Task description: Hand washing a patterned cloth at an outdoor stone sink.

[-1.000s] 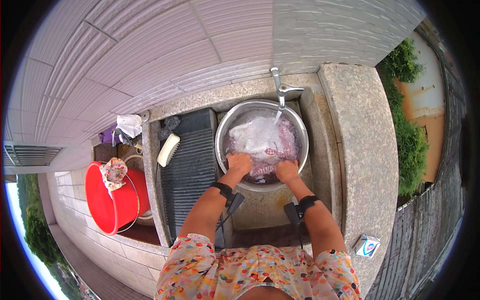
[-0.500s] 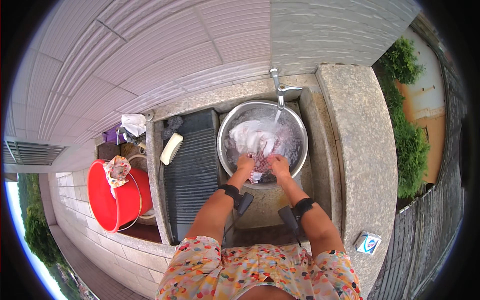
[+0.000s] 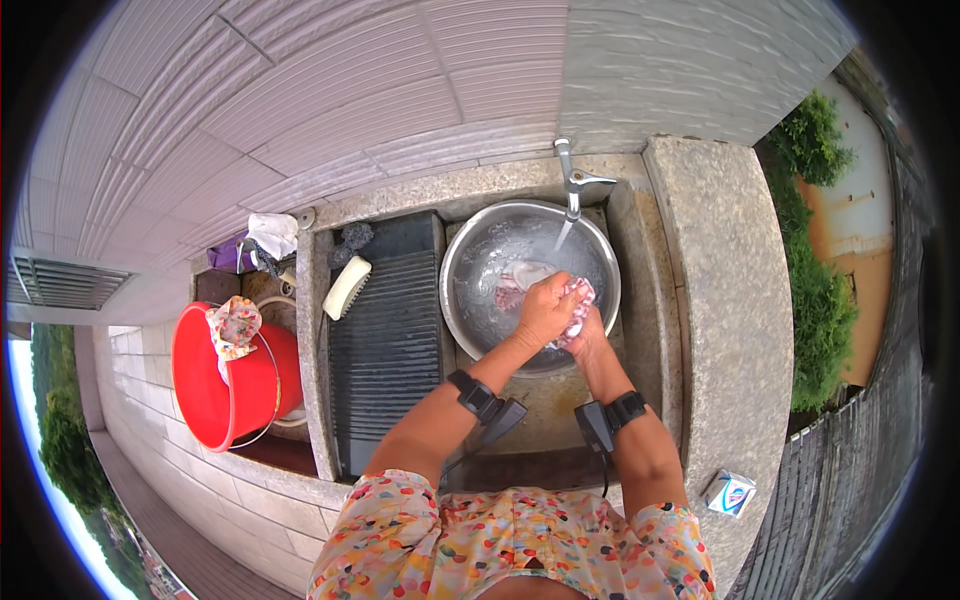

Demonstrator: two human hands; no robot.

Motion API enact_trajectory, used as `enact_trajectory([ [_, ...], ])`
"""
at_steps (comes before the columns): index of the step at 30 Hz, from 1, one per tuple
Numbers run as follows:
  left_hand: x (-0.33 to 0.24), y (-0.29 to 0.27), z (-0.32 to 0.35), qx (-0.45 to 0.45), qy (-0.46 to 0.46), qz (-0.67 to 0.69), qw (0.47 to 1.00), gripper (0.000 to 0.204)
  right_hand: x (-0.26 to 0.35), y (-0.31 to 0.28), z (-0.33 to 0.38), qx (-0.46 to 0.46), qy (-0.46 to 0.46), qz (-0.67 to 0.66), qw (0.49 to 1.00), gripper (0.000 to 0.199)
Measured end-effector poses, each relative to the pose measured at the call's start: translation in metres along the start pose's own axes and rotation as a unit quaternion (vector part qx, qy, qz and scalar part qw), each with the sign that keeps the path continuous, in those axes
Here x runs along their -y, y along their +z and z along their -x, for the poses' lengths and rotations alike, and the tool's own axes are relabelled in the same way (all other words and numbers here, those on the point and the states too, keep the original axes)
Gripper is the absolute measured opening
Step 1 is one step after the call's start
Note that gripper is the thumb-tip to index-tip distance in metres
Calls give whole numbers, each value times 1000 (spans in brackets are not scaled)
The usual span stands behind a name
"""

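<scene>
A round steel basin of water stands in the stone sink under the tap, and a stream runs into it from the spout. Over its near right side, my left hand and my right hand are closed together around a bunched red-and-white checked cloth. White suds cling to the bundle. Another part of the cloth trails in the water left of my hands; whether it is one piece I cannot tell. The fingers of my right hand are partly hidden by the cloth and my left hand.
Left of the basin is a dark ribbed washboard slab with a cream scrubbing brush and a grey scouring pad on it. A red bucket with patterned fabric over its rim stands further left. A small box lies on the right ledge.
My hands have come together and lifted part of the cloth into a tight bundle. Less cloth lies spread in the basin, and the water looks calmer.
</scene>
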State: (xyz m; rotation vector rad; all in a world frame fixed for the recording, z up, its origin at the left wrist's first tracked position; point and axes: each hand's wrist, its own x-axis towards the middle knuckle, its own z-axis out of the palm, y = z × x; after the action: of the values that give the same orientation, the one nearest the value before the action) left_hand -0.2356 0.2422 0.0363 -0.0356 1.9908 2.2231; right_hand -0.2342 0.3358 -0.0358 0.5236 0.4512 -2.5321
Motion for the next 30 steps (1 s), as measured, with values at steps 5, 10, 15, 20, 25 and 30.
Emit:
enact_trajectory([
  [5,59,-40,-31,-100,2,-480,872,19,-6,28,28,-172,-63,45,982,22],
  [10,121,-104,-35,-149,-52,-425,891,28,-20,12,42,-199,-115,469,853,26],
  [15,119,-116,-34,-217,-114,-398,884,31,-7,-30,31,-186,39,798,572,41],
  [20,72,-70,-10,123,-169,-594,777,59,-7,-59,7,-239,-176,732,613,52],
  [25,120,-92,-4,137,-172,-585,781,60,-16,-38,-1,-194,-3,629,753,84],
  [30,115,-95,-14,-36,-243,-303,921,38,-21,-2,7,-260,153,273,914,88],
])
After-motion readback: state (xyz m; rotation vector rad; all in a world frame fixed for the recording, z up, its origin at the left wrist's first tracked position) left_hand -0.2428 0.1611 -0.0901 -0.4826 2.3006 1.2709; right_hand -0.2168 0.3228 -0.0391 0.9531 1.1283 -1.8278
